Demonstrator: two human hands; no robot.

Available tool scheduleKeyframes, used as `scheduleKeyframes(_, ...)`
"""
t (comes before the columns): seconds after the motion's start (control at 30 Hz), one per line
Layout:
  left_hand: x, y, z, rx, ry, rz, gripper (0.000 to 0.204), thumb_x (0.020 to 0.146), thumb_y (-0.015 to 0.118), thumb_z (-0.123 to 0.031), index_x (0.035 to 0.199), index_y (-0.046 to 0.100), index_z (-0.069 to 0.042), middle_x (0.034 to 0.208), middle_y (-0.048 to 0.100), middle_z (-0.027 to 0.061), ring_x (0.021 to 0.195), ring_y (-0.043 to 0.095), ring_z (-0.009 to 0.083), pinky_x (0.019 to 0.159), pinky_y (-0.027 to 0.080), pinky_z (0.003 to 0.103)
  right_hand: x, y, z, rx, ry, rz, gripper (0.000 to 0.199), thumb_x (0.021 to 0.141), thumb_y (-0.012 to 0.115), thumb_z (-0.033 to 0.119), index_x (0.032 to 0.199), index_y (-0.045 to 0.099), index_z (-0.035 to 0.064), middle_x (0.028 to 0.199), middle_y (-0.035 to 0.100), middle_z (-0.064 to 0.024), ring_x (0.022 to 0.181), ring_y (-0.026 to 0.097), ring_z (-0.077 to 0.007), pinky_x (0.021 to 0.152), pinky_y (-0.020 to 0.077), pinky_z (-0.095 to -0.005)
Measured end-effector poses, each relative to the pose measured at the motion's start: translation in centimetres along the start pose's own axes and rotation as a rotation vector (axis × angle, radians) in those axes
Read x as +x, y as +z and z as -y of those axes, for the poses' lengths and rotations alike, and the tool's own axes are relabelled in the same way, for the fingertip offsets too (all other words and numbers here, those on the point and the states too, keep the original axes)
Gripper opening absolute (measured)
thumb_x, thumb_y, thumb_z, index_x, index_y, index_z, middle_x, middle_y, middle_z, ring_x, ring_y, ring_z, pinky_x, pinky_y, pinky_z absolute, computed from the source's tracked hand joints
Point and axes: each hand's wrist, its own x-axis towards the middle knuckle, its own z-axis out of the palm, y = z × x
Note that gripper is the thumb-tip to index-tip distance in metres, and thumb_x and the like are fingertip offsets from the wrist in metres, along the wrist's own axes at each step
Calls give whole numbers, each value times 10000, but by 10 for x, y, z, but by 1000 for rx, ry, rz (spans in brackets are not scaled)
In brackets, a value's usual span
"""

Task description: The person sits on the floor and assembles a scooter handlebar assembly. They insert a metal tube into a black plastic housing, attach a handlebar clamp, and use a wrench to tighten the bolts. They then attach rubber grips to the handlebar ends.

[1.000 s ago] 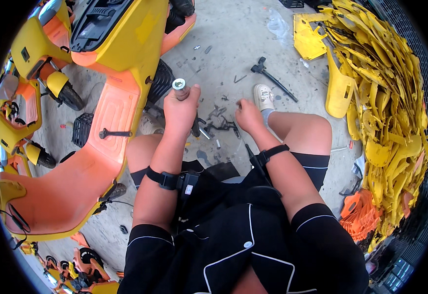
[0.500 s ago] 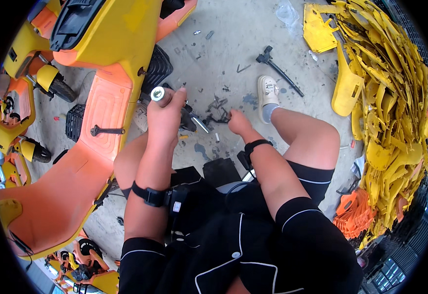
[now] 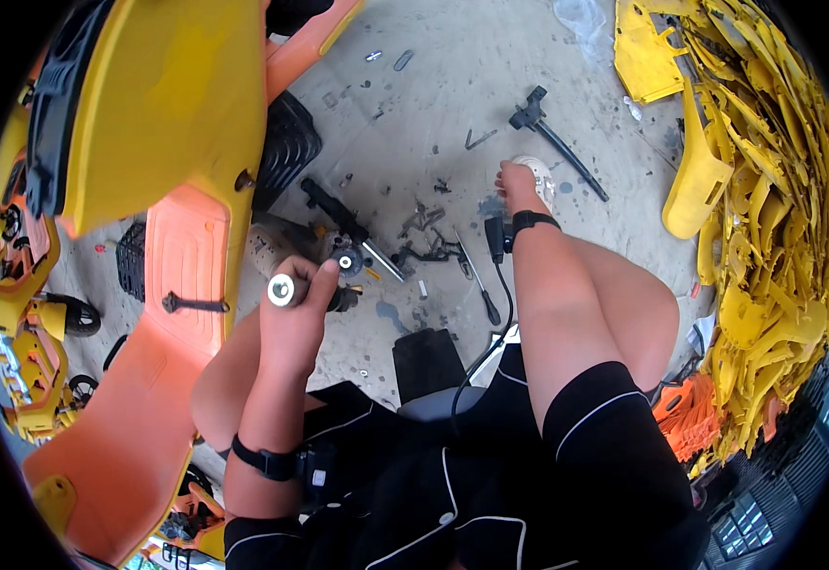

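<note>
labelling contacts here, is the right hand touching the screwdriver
Apart: the head view shows bare floor between the right hand and the screwdriver.

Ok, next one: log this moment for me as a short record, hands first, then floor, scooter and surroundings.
Left hand: closed around a metal-ended tool
Right hand: over the white shoe in view; grip unclear
Floor: screwdriver, T-shaped black tool
Scooter: wrench on orange footboard
Far right: pile of yellow panels
</note>
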Motion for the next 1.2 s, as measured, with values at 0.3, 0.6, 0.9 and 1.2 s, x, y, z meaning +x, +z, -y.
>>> scheduleKeyframes(0.3, 42, 1, -11, 158, 2, 67, 229, 944, 699, -97, 802, 531, -32, 759, 548, 8, 724, 464, 87, 661, 407, 236, 97, 28, 52, -545, -152, -409, 647, 854, 612, 522, 1067, 684, -85, 1127, 687, -290, 1146, 629, -424, 951, 498, -422)
scheduleKeyframes(0.6, 70, 4, -24, 88, 76, 139, 200, 932, 691, -17, 820, 525, -18, 814, 589, 46, 748, 503, 103, 687, 431, 245, 139, 23, 63, -566, -113, -360, 670, 847, 588, 557, 1030, 718, -74, 1056, 706, -285, 1078, 670, -401, 942, 502, -440)
scheduleKeyframes(0.9, 64, -1, -37, 202, 116, 143, 238, 917, 735, -103, 802, 542, -25, 709, 555, 8, 669, 487, 93, 613, 427, 258, 99, 0, 83, -596, -114, -385, 595, 839, 551, 469, 1023, 722, -70, 1082, 690, -306, 1105, 655, -423, 956, 509, -453)
scheduleKeyframes(1.2, 50, -20, -52, 90, 343, 74, 291, 902, 731, -196, 761, 536, -33, 660, 491, 41, 642, 444, 126, 613, 435, 322, -81, -45, 201, -246, -244, 99, 350, 909, 596, 322, 851, 680, -13, 740, 715, -134, 545, 643, -196, 490, 491, -326)
